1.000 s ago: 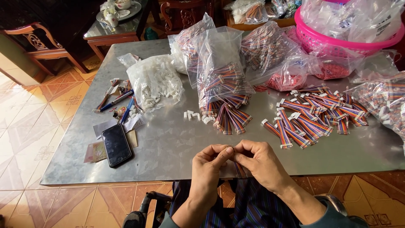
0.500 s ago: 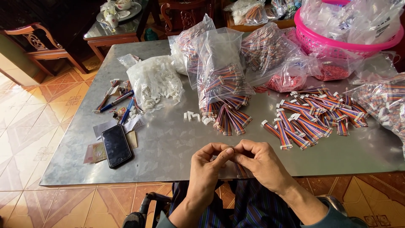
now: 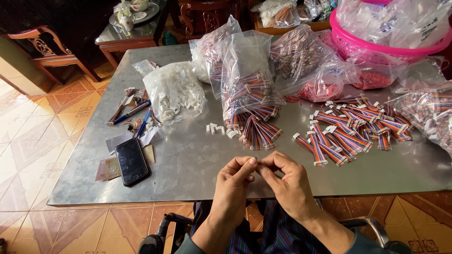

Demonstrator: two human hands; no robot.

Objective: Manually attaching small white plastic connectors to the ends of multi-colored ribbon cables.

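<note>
Grey metal tabletop (image 3: pixel 188 164); left hand (image 3: pixel 234 181) and right hand (image 3: pixel 287 181) pinched together, probably on a small part hidden between fingertips. Risk: slip over the near edge.

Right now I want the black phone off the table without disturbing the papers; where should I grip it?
Pinch the black phone by its two long edges, coming from above at its near end. It lies flat, screen up, with papers tucked beside and under it, so lift straight up.

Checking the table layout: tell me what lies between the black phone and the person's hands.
In the head view, only bare metal table lies between the black phone and the left hand.
</note>
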